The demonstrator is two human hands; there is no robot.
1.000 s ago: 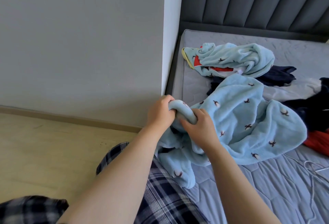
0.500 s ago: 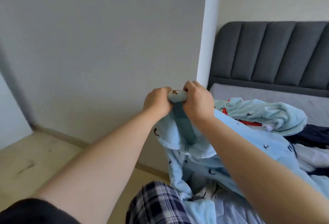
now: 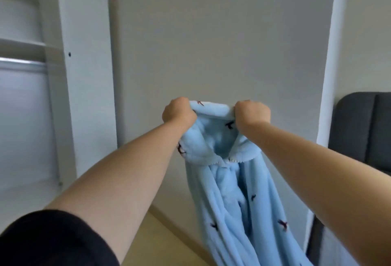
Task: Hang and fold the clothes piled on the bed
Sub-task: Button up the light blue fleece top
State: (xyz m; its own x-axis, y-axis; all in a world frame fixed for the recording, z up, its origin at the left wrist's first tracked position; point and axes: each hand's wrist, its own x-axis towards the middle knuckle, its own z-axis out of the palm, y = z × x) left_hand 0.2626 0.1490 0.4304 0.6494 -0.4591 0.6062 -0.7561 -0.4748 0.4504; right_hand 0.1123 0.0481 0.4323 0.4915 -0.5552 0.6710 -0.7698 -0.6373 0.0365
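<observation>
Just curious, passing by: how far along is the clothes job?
Done: nothing hung or folded shows here. In hand: the left hand and right hand grip the blue fleece garment by its top edge, held up. Left: getting it onto the wardrobe rail; the bed pile is out of view.

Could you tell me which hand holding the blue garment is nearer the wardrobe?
The left hand, gripping the garment on the wardrobe side; the right hand is toward the grey headboard.

Grey wall, probably wooden floor
</observation>
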